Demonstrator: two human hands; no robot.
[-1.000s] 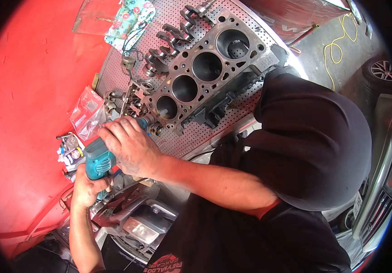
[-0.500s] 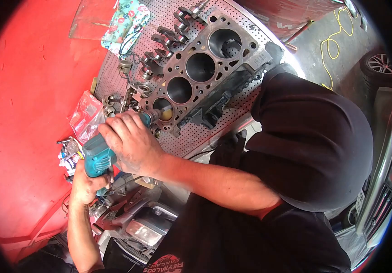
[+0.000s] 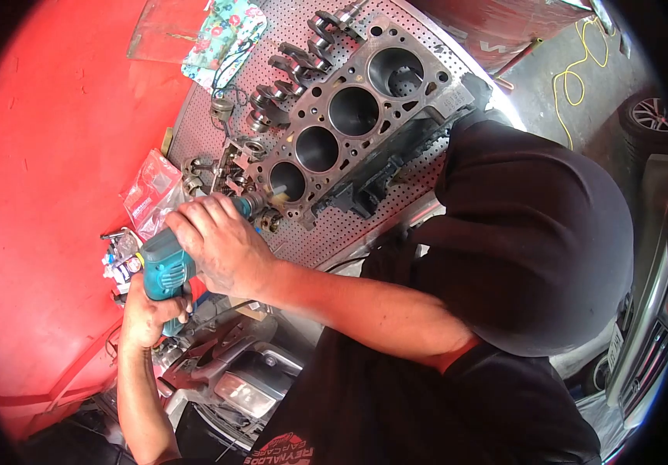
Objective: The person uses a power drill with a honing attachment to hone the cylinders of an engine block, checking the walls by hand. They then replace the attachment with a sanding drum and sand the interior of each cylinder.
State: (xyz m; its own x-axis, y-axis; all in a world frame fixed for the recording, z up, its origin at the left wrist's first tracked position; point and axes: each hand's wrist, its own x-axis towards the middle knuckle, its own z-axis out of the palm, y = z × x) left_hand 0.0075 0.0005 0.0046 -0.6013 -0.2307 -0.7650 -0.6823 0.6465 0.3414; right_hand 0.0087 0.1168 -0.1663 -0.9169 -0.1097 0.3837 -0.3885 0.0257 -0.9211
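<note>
A teal power drill [image 3: 167, 275] is held in both my hands. My left hand [image 3: 148, 316] is wrapped round its handle at the trigger. My right hand [image 3: 221, 246] grips the top of its body just behind the chuck [image 3: 252, 204]. A blurred yellowish attachment [image 3: 278, 199] extends from the chuck and overlaps the lower rim of the end cylinder bore [image 3: 287, 181]. The engine block [image 3: 334, 129] lies with its row of several bores facing up. Part of the drill is hidden behind my fingers.
Beyond the block lies a crankshaft [image 3: 293, 63] on a perforated metal bench [image 3: 295, 242]. A piston [image 3: 221, 107], small engine parts [image 3: 231, 172] and a red-and-clear plastic bag [image 3: 152, 184] are nearby. A flowered cloth [image 3: 229, 35] rests farther off. Yellow cord [image 3: 565, 87] trails on the floor.
The block and bench have shifted slightly right and down in view. The yellowish attachment, earlier inside the end bore, now shows at its lower rim. Both hands keep their grip.
</note>
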